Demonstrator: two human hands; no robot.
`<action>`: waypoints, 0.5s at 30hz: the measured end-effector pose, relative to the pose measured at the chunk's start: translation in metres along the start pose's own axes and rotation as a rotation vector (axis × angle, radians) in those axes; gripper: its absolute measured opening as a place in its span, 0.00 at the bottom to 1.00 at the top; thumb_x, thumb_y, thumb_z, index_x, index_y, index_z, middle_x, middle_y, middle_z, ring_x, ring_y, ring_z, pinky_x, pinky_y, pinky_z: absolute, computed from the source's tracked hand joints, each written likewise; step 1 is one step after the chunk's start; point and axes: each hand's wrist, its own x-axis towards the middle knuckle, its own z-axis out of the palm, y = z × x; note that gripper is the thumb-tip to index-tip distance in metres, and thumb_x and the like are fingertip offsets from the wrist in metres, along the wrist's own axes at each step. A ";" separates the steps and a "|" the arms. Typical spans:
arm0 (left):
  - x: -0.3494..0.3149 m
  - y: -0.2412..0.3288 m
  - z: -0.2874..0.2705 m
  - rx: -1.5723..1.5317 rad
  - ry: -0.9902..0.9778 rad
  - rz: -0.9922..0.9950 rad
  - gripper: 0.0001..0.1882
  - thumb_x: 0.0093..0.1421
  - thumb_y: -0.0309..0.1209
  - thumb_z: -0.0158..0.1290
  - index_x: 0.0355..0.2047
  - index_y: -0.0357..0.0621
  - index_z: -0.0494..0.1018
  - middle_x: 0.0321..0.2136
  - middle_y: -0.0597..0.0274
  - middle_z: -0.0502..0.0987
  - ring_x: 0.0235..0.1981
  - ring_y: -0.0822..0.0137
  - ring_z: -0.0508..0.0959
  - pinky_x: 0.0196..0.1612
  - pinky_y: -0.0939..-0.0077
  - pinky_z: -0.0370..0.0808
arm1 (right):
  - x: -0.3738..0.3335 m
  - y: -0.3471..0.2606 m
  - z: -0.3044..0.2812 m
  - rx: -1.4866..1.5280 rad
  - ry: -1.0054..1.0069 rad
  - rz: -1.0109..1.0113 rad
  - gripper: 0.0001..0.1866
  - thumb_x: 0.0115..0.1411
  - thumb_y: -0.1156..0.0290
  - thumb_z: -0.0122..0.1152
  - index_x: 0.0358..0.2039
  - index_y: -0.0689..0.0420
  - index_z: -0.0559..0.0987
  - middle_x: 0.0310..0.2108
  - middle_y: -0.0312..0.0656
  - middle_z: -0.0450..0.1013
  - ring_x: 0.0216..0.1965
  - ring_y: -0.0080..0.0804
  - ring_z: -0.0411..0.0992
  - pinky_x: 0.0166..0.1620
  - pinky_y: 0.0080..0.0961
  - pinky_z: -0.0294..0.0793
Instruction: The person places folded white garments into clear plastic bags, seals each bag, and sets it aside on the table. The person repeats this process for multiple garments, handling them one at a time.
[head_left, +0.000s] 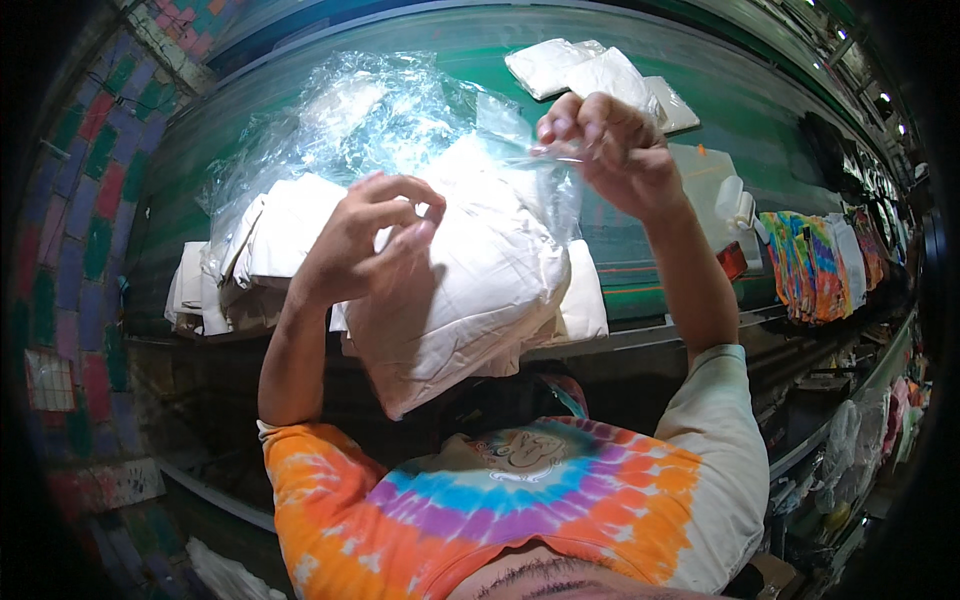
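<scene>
A stack of folded white cloth [470, 270] lies in front of me and overhangs the table's near edge. Clear plastic bags [370, 110] are bunched behind it, and a clear film partly covers its far end. My left hand [365, 235] is over the left side of the cloth, fingers curled and thumb close to the index finger; anything pinched there is too small to make out. Raised to the right of the stack, my right hand [615, 150] pinches the edge of a clear plastic bag, whose film stretches from the cloth toward its fingertips.
More folded white cloths [290, 235] sit at the left on the green table [620, 230]. Packed white bundles [600, 75] lie at the far right. A white bottle [735, 205] and folded tie-dye garments [810, 260] are farther right. A brick wall [100, 190] stands at the left.
</scene>
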 end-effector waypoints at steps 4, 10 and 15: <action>0.004 0.049 0.026 0.112 0.172 0.041 0.20 0.59 0.35 0.65 0.48 0.40 0.78 0.57 0.47 0.76 0.57 0.50 0.77 0.60 0.55 0.73 | -0.008 0.012 0.017 -0.030 0.079 0.031 0.14 0.61 0.63 0.68 0.43 0.55 0.78 0.48 0.43 0.72 0.57 0.38 0.69 0.65 0.44 0.62; 0.003 0.079 0.027 0.327 -0.183 0.166 0.34 0.48 0.42 0.73 0.56 0.54 0.76 0.60 0.65 0.75 0.60 0.59 0.75 0.68 0.46 0.54 | -0.017 -0.001 0.006 -0.012 0.181 -0.110 0.08 0.68 0.62 0.64 0.42 0.51 0.77 0.47 0.37 0.72 0.57 0.36 0.67 0.65 0.49 0.61; 0.010 0.082 -0.004 0.441 -0.100 0.170 0.15 0.56 0.38 0.67 0.20 0.49 0.74 0.24 0.67 0.74 0.29 0.65 0.77 0.56 0.54 0.67 | -0.020 0.017 0.020 0.053 0.127 -0.078 0.06 0.68 0.67 0.63 0.41 0.54 0.78 0.48 0.40 0.70 0.57 0.36 0.66 0.62 0.42 0.65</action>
